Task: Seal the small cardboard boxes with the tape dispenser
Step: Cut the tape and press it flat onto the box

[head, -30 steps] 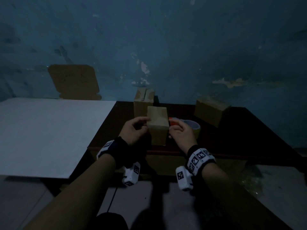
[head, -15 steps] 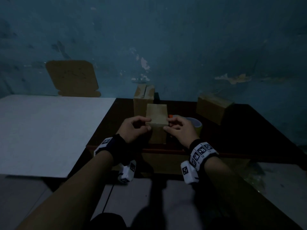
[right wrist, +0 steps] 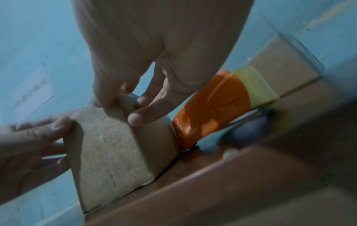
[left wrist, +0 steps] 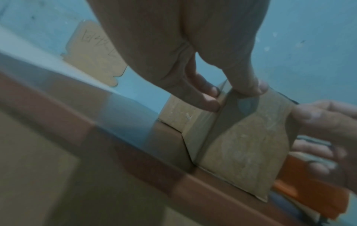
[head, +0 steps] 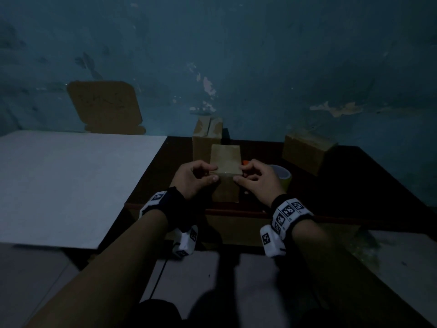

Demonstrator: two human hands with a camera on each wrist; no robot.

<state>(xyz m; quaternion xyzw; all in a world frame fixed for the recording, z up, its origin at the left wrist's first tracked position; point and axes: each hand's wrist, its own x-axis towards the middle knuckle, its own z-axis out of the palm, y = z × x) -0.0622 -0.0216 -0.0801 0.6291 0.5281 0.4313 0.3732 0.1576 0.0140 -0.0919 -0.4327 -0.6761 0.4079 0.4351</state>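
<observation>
Both thumbs now down onto the box front edge.

1. The small box stands upright at the near edge of the tabletop, between my left hand and my right hand.
2. The tape dispenser lies just right of it.
3. A second box stands behind it.
4. A third box sits far right.
5. A board lies left.
</observation>
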